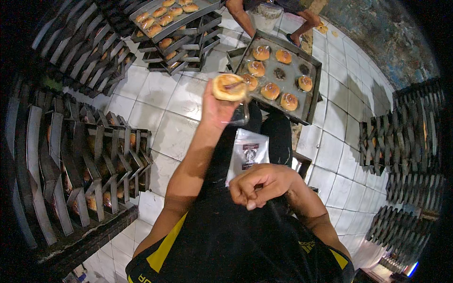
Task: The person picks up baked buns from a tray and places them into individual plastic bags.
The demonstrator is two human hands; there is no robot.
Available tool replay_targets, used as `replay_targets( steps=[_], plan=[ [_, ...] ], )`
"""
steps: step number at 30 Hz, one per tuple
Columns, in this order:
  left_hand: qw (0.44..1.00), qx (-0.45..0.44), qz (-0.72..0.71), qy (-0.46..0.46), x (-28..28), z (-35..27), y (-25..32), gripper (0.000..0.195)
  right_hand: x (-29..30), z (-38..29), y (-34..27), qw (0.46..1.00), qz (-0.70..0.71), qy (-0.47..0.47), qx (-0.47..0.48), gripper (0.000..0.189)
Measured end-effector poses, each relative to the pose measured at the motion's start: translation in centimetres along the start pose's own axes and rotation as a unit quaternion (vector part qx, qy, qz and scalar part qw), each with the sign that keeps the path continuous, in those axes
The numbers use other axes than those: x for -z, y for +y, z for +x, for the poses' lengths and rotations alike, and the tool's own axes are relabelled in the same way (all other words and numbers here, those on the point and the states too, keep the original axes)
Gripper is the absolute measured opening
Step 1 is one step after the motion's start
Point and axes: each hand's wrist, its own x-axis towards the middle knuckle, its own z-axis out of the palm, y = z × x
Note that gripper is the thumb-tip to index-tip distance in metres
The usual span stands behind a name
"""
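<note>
My left hand (220, 106) is held out in front of me with a round filled bun (229, 87) in its fingers, the bun's browned top facing up. A stack of clear printed plastic bags (252, 143) lies on my lap. Over the lower end of the bags is my right hand (263, 184), its fingers curled; whether it pinches anything is hidden. Beyond my knees a metal baking tray (286, 76) holds several buns in clear wrappers, such as a wrapped bun (270, 91). The held bun is in front of the tray's left edge.
Stacked metal trays with buns stand at the left (85, 169), and another stack (177, 26) is at the upper left. More stacked trays (378, 141) line the right side. Another person's arm (241, 14) and leg show beyond the tray, beside a pale bucket (266, 17).
</note>
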Motion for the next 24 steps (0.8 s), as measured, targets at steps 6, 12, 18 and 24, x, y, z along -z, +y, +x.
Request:
replay_targets(
  steps=[6,12,18,24],
  plan=[
    [0.995,-0.022,0.001,0.101,-0.3,-2.4,-3.1,0.064,-0.7,1.3,1.4,0.99,0.012,0.137,-0.042,0.012],
    [0.997,-0.053,0.033,0.048,0.9,-1.2,-1.1,0.063,-0.4,-1.9,-1.3,0.953,0.294,-0.068,0.023,0.016],
    [0.992,-0.063,0.046,0.101,-1.4,-3.0,-4.2,0.059,-1.0,0.7,2.6,0.989,-0.052,0.136,0.033,0.014],
    [0.995,-0.065,0.068,0.043,1.2,-1.9,-0.2,0.056,0.2,-5.5,-2.4,0.907,0.379,-0.103,-0.154,0.032]
  ],
)
